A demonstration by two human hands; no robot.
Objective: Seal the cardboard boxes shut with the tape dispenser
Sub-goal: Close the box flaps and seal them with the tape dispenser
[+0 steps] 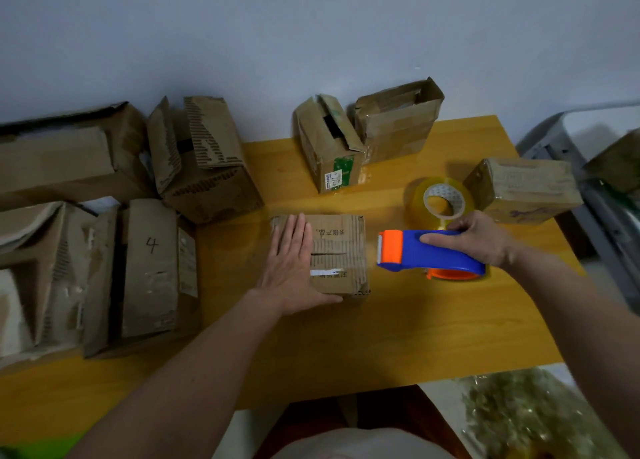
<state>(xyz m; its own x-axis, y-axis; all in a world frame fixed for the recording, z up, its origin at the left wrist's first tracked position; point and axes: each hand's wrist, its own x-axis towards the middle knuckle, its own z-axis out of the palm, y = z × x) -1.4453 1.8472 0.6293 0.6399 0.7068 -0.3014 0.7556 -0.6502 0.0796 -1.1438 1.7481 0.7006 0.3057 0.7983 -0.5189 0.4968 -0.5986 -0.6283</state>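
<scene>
Small cardboard box (337, 254) pressed flat by left hand (294, 268); tape dispenser (427, 252) gripped in right hand (476, 235).

Box is set mid-table on the yellow wood table (398, 337), top flaps closed w/ a slit still seen betw. them; L fingers are laid straight & together over its left half, thumb along the near edge. Blue/orange dispenser is held just right of the box, orange head pointed at it, not touching; R fingers & thumb are curled round the blue handle. A loose roll of clear tape (441, 199) is seen just behind the R hand. Other boxes are ranged around: open box w/ green label (329, 147) & another open one (398, 122) at the far edge, a closed one (523, 188) far right, box marked "4" (152, 268) among a pile at left.
</scene>
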